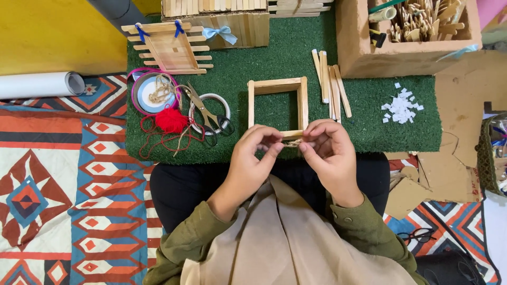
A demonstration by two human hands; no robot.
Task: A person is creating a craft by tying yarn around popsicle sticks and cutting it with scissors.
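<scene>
Both hands' fingers, left hand and right hand, pinched on square wooden-stick frame.

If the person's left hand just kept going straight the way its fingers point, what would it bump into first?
The left hand points rightward at the near edge of the square stick frame. It would probably meet the twine at that edge first, then the right hand fingertips, which look almost touching already.
</scene>
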